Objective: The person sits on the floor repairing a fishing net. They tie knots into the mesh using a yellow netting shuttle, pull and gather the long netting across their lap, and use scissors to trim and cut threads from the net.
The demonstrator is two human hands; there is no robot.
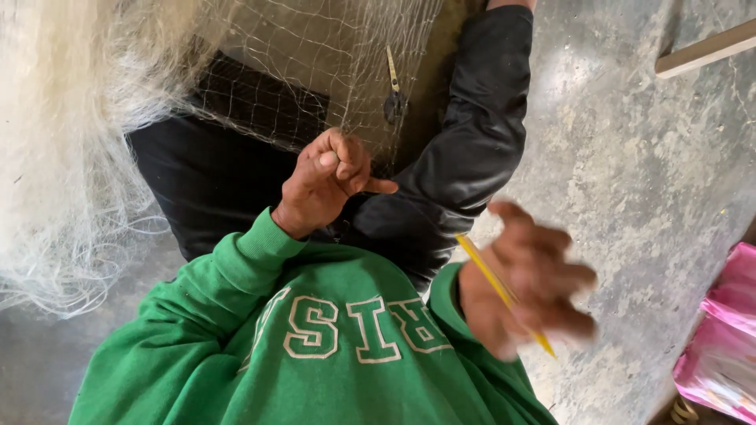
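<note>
My left hand (327, 179) is raised in front of my green sweatshirt (315, 346), fingers curled and pinching the thin mesh of a pale fishing net (315, 55) that hangs across the top. My right hand (529, 277), blurred by motion, grips a slim yellow needle-like stick (482, 264) that slants down past my palm. A heap of white net (63, 142) bunches at the left.
Another person's black sleeve (480, 126) and dark clothing (213, 177) lie right behind my hands. Small scissors (394, 94) hang in the net. Grey concrete floor (646, 173) spreads to the right, with a wooden plank (705, 49) and a pink bag (728, 330).
</note>
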